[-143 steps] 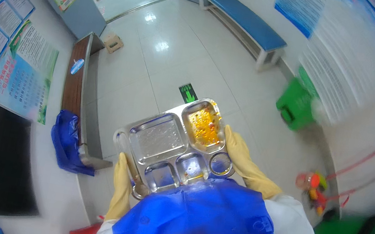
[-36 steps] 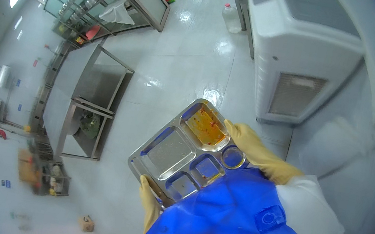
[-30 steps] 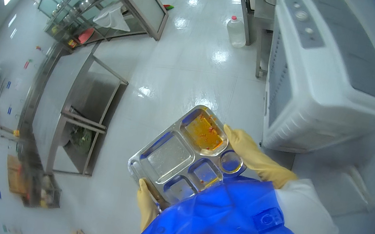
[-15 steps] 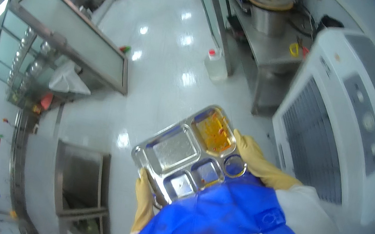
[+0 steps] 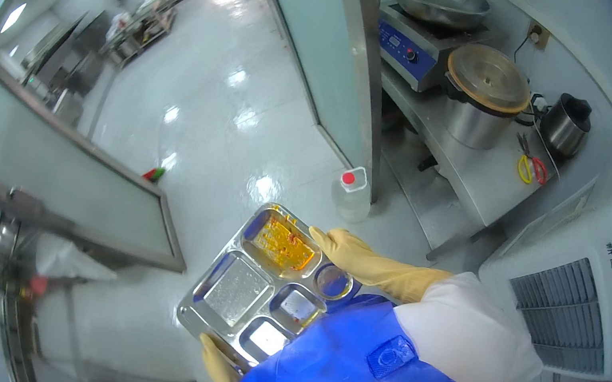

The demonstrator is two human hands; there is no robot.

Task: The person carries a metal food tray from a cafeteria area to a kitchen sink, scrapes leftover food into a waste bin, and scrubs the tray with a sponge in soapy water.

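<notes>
Between both gloved hands, steel tray (image 5: pixel 257 288)

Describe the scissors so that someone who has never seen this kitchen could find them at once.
Start at the steel counter on the right, where a lidded pot and a dark kettle stand. The scissors lie flat on the counter just in front of the kettle. Their yellow and red handles are the only bright colours there.
</notes>
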